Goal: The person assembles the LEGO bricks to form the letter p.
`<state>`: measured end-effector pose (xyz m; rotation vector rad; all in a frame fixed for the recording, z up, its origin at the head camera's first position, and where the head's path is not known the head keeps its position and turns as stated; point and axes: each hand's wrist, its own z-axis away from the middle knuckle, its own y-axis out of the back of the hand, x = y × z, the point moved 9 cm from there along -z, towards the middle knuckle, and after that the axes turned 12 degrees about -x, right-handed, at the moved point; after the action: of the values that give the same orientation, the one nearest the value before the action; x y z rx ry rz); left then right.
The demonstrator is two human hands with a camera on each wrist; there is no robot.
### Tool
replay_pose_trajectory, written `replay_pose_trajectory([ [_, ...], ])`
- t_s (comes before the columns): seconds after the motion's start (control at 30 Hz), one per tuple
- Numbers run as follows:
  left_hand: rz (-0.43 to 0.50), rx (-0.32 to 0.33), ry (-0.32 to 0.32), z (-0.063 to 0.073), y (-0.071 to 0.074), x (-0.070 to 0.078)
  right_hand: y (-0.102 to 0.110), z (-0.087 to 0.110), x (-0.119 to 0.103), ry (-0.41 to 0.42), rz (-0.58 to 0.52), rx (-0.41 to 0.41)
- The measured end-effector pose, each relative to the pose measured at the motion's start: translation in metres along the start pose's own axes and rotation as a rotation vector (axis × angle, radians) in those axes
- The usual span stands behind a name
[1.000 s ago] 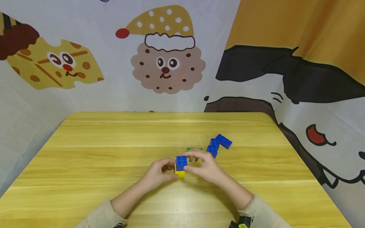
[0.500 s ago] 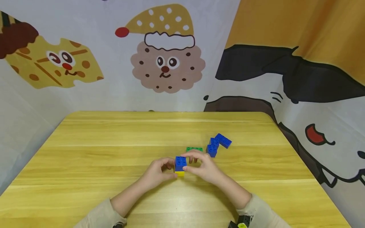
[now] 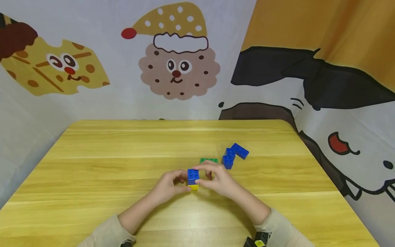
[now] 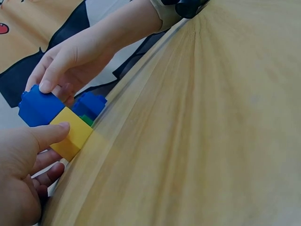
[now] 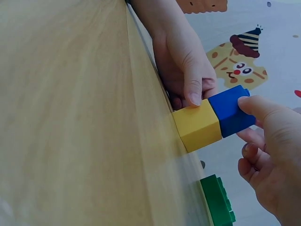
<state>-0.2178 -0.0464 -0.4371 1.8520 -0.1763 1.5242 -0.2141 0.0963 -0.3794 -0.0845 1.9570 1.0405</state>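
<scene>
A blue building brick (image 3: 193, 176) with studs on top sits squarely on a yellow brick (image 5: 197, 126), and this small stack stands on the table in front of the person. My left hand (image 3: 168, 187) holds the yellow brick from the left, its thumb on the near face. From the right, my right hand (image 3: 217, 178) pinches the blue brick between thumb and fingers. In the right wrist view the blue brick lies flush against the yellow one, with no gap showing. The far sides of both bricks are hidden.
Behind the right hand lies a green brick (image 3: 208, 160), partly covered by the fingers. Several blue bricks (image 3: 228, 161) lie in a bent row to its right. The wooden table (image 3: 108, 147) ends at a wall hung with a cartoon-printed cloth (image 3: 117, 68).
The blue brick has come down onto the yellow one, so less yellow shows beneath it. Both hands keep their holds. The whole head view has shifted slightly.
</scene>
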Motion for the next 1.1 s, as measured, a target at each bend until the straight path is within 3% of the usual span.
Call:
replay_pose_trajectory([
  [0.27, 0.008, -0.016, 0.006, 0.0, 0.0, 0.0, -0.001, 0.002, 0.007, -0.077, -0.038, 0.003],
  [1.1, 0.015, -0.014, 0.019, 0.001, 0.004, 0.0, -0.002, -0.002, 0.011, -0.15, -0.099, -0.004],
])
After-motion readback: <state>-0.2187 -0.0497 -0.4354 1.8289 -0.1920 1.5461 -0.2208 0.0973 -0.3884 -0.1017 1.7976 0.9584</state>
